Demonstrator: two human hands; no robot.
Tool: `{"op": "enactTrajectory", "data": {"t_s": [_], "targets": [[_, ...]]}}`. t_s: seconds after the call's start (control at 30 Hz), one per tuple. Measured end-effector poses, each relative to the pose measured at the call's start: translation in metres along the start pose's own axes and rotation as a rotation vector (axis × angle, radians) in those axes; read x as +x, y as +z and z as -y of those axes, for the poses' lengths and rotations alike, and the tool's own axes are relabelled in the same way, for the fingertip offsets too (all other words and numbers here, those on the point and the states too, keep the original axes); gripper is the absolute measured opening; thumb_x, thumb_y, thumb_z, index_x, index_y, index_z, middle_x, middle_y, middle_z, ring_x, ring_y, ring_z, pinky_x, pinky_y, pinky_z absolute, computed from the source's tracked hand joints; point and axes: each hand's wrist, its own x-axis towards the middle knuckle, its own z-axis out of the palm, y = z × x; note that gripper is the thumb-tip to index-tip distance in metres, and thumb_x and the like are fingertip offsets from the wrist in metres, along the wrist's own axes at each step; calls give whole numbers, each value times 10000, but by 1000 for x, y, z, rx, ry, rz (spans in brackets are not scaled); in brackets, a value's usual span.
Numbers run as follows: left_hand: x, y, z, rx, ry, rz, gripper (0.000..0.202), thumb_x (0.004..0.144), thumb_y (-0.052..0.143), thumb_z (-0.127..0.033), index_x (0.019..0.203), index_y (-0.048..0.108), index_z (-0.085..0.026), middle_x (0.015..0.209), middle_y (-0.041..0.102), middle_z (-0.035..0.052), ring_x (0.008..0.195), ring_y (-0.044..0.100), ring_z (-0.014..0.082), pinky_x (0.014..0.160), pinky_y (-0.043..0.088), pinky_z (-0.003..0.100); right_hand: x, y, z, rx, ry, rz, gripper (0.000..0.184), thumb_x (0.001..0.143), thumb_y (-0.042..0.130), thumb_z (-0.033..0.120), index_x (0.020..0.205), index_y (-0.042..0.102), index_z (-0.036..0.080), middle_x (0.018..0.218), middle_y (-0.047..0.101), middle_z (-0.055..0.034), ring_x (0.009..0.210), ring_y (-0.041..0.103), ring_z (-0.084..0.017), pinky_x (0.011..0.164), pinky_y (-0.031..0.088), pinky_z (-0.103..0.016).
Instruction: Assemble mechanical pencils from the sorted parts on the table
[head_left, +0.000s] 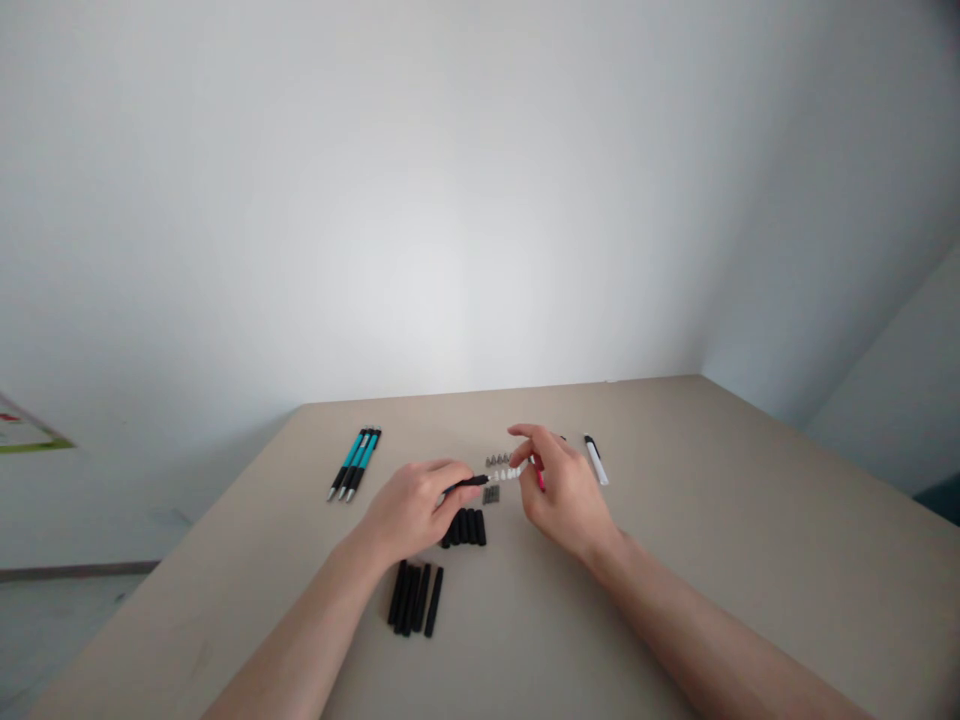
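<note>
My left hand point(411, 508) is closed around a thin black pen part point(466, 483) that points right. My right hand point(561, 487) hovers over a row of small white pieces point(507, 473) with thumb and forefinger pinched together; something pink point(539, 480) shows under its fingers. Small grey metal tips point(496, 460) lie just behind the white pieces. Short black sleeves point(466, 526) lie below my left hand's fingers, and a group of longer black tubes point(415, 598) lies nearer me by my left wrist.
Three teal-and-black pens point(355, 462) lie side by side at the left rear of the beige table point(712, 520). A white pen with a black tip point(596, 459) lies right of my right hand. A white wall stands behind the table.
</note>
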Motion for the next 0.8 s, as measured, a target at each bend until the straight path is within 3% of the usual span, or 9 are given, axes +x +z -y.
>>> {"op": "enactTrajectory", "data": {"t_s": [0.37, 0.8], "targets": [[1, -1, 2, -2, -20, -16, 284, 962, 385, -298, 772, 556, -177, 691, 568, 7, 636, 508, 127, 606, 360, 233, 1, 8, -6, -100, 113, 118, 557, 660, 399, -70, 1155, 529, 152, 893, 666, -68, 915, 573, -204, 789, 428, -292], [1, -1, 0, -2, -82, -1, 318, 957, 375, -290, 675, 478, -183, 609, 485, -25, 575, 462, 117, 566, 326, 227, 0, 11, -11, -166, 116, 151, 580, 646, 404, -85, 1168, 526, 136, 933, 665, -86, 932, 557, -224, 782, 425, -307]]}}
